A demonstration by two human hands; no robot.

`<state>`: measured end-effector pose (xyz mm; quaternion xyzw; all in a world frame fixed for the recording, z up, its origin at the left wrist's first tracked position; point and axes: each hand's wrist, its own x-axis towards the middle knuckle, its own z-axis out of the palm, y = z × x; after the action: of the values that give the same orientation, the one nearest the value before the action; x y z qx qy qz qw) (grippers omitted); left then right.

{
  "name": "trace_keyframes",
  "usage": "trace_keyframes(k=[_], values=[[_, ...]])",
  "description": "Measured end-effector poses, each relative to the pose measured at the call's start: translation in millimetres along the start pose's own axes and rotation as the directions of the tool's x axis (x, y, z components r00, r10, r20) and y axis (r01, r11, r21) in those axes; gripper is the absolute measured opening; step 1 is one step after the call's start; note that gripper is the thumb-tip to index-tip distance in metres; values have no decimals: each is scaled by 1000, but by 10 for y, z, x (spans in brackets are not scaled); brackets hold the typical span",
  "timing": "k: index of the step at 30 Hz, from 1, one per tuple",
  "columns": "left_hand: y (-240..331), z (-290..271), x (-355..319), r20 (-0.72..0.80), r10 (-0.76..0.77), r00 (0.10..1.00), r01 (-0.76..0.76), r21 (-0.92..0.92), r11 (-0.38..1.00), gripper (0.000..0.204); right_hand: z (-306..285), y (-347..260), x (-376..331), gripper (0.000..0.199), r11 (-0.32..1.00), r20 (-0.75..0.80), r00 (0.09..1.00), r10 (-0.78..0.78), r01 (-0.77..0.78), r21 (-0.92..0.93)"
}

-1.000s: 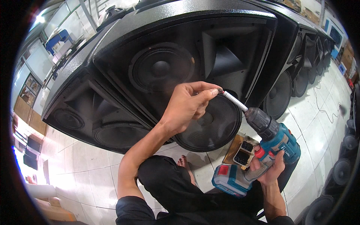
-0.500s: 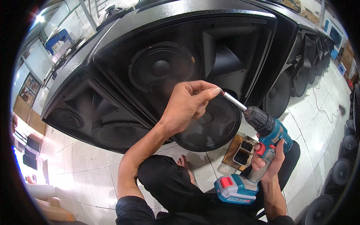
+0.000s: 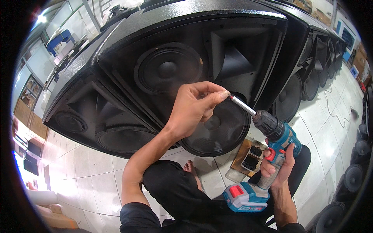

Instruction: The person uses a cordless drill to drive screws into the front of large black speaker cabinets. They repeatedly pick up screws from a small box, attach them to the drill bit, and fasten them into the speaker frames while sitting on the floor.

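Note:
My right hand is wrapped around the grip of a teal and grey cordless drill, its index finger by the red trigger. From the black chuck a silver bit holder points up and to the left. At its tip, my left hand pinches thumb and forefinger together on a small dark piece, perhaps a screw; most of it is hidden by the fingertips. Both hands are held in front of a large black speaker cabinet with a round upper driver, a lower woofer and a horn.
A tray of dark screws rests on a wooden board beside my knee. Another speaker cabinet adjoins on the left, with several more in a row at right. Loose speaker drivers line the right edge. A thin cable lies on the tiled floor.
The drill's battery end has shifted very slightly to the right and down. Both hands keep the same hold, with the left fingers still at the bit's tip.

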<state>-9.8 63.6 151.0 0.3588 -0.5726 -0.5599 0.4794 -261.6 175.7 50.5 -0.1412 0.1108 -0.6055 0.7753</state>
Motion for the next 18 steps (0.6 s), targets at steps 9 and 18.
trace_keyframes(k=[9, 18], values=[[-23, -36, 14, 2, -14, 1000, 14, -6, 1000, 18, -28, 11, 0, 72, 998, 8, 1000, 15, -14, -54], [13, -36, -11, 61, -18, 998, 21, -56, 998, 21, -27, -3, -17, 74, 998, 41, 999, -4, 6, -62]])
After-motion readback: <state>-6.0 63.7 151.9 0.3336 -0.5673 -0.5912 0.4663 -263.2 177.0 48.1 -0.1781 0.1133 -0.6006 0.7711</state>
